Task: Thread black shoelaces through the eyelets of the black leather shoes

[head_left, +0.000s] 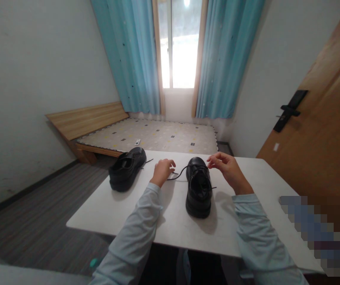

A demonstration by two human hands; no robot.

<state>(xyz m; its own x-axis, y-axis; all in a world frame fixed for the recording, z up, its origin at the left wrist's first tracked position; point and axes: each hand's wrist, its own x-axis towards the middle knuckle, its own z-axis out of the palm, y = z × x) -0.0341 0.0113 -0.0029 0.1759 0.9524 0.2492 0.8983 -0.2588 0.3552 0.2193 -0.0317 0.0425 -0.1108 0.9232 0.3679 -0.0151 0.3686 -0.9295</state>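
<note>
A black lace-up shoe (pixel 198 190) stands on the white bench (pixel 170 221), heel toward the person and toe pointing away, placed squarely between the two arms so both hands reach its lacing. A black lace (pixel 178 174) runs from the eyelets out to the left, drawn into a shallow curve. The left hand (pixel 162 170) rests just left of the shoe with its fingers curled down over the lace's end; the grip looks pinched on the lace, which would account for the strand lying pulled out sideways. The right hand (pixel 228 168) hovers at the shoe's right front, thumb and forefinger brought together near the toe-side eyelets; whether that grip has anything between the fingertips is too small to tell. A short lace tip shows at the shoe's right side.

A second black shoe (pixel 127 168) sits well apart to the left on the bench, angled, its lace trailing loose. Beyond the bench are a low wooden bed (pixel 154 136), blue curtains (pixel 134 59) around a bright window, and a wooden door (pixel 321 138) at right.
</note>
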